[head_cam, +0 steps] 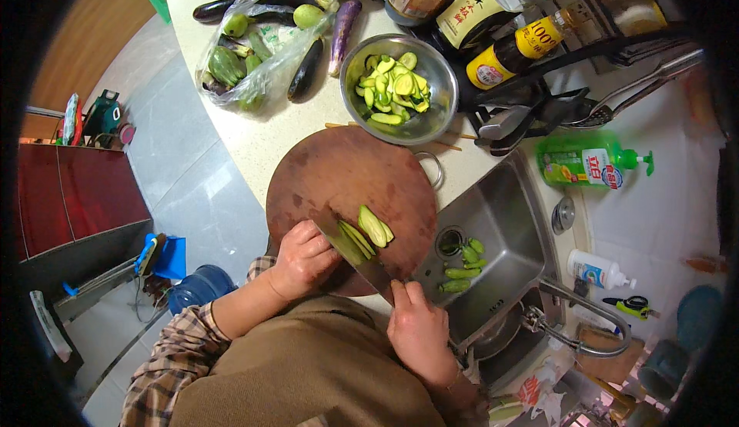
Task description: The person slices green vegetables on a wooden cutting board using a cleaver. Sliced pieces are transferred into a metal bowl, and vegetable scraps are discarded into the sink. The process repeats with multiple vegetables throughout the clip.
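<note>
A round wooden cutting board [352, 167] lies at the counter edge in front of me. My right hand [418, 329] grips the handle of a cleaver [376, 277], its wide blade slanting across the lower board. Against the far side of the blade rest thin green vegetable slices [359, 240]. A few pale-centred slices [374, 227] lie fanned just beyond them. My left hand [306, 257] is at the blade's near side with its fingers bent. Whatever is under those fingers is hidden, so I cannot tell if they hold a piece.
Beyond the board stands a steel bowl [398, 130] of green slices. A plastic bag [271, 63] of vegetables and several eggplants [345, 37] lie farther left. Sauce bottles [479, 8] crowd the back right. Small green vegetables [462, 272] lie in the sink [502, 236], beside a faucet [620, 334].
</note>
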A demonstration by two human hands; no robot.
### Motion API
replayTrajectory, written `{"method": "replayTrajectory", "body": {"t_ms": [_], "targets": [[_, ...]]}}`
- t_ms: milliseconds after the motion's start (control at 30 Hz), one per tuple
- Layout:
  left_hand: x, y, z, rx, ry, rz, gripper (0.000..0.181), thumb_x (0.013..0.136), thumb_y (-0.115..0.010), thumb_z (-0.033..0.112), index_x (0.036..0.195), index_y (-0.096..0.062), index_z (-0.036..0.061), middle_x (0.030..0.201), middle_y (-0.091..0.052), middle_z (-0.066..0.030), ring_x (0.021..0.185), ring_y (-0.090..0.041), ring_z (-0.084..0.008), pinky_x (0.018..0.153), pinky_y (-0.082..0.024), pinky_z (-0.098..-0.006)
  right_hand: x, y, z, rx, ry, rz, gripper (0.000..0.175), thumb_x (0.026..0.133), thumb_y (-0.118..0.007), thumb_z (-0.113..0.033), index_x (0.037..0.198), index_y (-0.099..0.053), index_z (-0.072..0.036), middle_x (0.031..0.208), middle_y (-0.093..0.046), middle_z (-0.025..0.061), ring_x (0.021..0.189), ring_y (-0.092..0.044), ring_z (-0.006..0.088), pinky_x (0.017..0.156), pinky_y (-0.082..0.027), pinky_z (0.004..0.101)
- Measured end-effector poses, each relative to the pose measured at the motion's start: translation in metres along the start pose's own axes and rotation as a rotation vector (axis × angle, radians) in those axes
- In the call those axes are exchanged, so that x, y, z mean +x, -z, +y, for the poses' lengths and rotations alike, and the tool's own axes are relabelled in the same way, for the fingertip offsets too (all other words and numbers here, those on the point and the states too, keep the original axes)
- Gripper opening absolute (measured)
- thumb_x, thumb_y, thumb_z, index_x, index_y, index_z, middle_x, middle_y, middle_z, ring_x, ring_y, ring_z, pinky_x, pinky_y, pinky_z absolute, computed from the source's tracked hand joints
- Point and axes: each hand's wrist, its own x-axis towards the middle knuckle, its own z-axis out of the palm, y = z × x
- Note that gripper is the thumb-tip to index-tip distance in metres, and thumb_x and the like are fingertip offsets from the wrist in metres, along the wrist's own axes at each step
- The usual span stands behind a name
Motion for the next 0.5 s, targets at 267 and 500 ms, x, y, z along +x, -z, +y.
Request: {"method": "replayTrajectory", "body": {"t_ms": [267, 500], "targets": [[0.009, 0.001, 0.001, 0.037, -0.004, 0.028, 0.028, 0.066, -0.071, 0.009, 0.094, -0.072, 0.0079, 0.097, -0.066, -0.0050, 0.093, -0.063, -0.0272, 0.078, -0.052, -0.0391, 0.005, 0.006, 0.019, 0.293, 0.045, 0.143, 0.025, 0.092, -0.060, -0.009, 0.117, -0.062, -0.004, 0.093, -0.063, 0.0148, 0.078, -0.066, 0.0384, 0.067, -0.054, 0.0453], [0.010, 0.003, 0.003, 0.061, 0.025, 0.067, 0.027, 0.063, -0.072, 0.008, 0.090, -0.071, 0.0064, 0.095, -0.066, -0.0056, 0.094, -0.063, -0.0268, 0.078, -0.054, -0.0388, -0.017, 0.014, 0.003, 0.124, 0.013, 0.091, 0.028, 0.092, -0.061, -0.009, 0.120, -0.058, -0.008, 0.098, -0.065, 0.0147, 0.081, -0.067, 0.0374, 0.068, -0.054, 0.0453]]}}
